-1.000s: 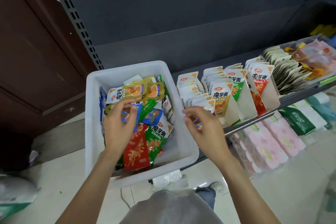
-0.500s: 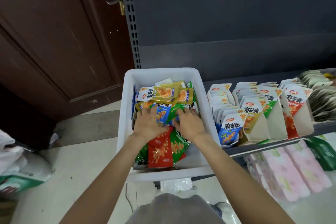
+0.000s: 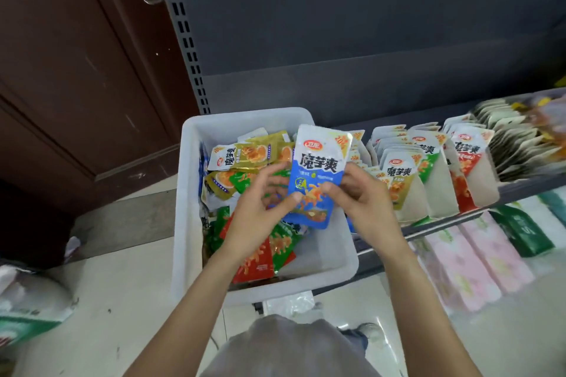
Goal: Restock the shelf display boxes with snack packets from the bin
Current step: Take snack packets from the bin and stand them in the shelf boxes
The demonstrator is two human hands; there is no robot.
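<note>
Both hands' grip pinches blue packet (image 3: 315, 174), left hand (image 3: 260, 211), right hand (image 3: 361, 202), above white bin (image 3: 186, 193), display boxes (image 3: 441, 193) just right

blue packet (image 3: 318, 174) lifted out of bin (image 3: 190, 193), now pinched by both hands

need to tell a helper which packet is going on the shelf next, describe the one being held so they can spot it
Find the white bin left of the shelf display boxes. Above it, the left hand and right hand pinch one upright packet. Its bottom half is blue; the loose ones below are yellow, green or red.
</note>
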